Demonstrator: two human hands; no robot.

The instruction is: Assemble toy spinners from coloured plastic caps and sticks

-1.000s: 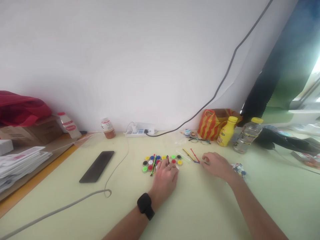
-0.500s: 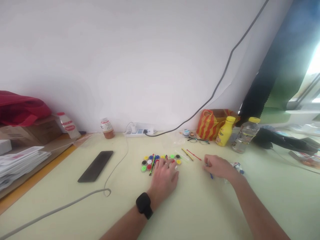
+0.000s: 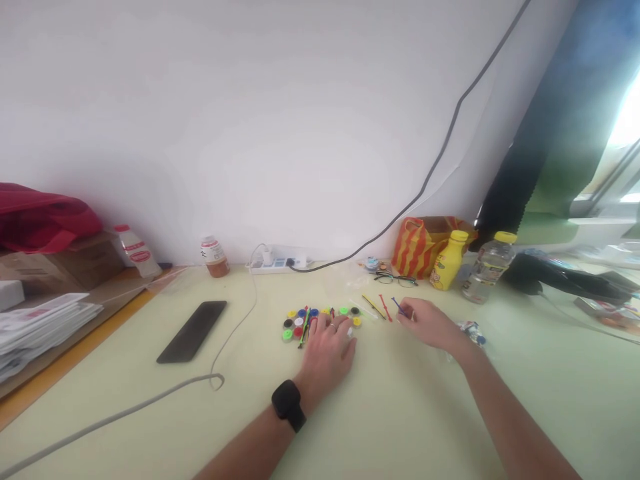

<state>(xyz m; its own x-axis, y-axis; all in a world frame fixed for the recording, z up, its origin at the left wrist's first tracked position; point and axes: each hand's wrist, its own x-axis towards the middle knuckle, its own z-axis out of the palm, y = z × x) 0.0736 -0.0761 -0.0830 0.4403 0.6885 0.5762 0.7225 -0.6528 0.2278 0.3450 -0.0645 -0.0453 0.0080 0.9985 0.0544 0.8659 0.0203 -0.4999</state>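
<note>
My left hand point(image 3: 327, 350), with a black watch on the wrist, lies fingers-down on a cluster of small coloured round caps point(image 3: 300, 323) and thin sticks on the pale table point(image 3: 390, 413). Its fingers are curled over the pieces at the cluster's right side. My right hand point(image 3: 430, 325) is to the right, pinching a thin blue stick point(image 3: 399, 306) that points up and left. A red stick point(image 3: 385, 308) and a yellow stick point(image 3: 373, 307) lie just left of it on the table.
A black phone point(image 3: 193, 322) lies to the left, with a grey cable point(image 3: 125, 413) in front of it. At the back stand a power strip point(image 3: 277, 262), small bottles, glasses point(image 3: 395, 279), a striped bag point(image 3: 417, 248), a yellow bottle point(image 3: 449, 260) and a clear bottle point(image 3: 483, 268). Papers are stacked at the left edge.
My right hand picked the blue stick up from beside the red and yellow ones, drew it back to the right, and now brings it forward again. My left hand has stayed on the caps.
</note>
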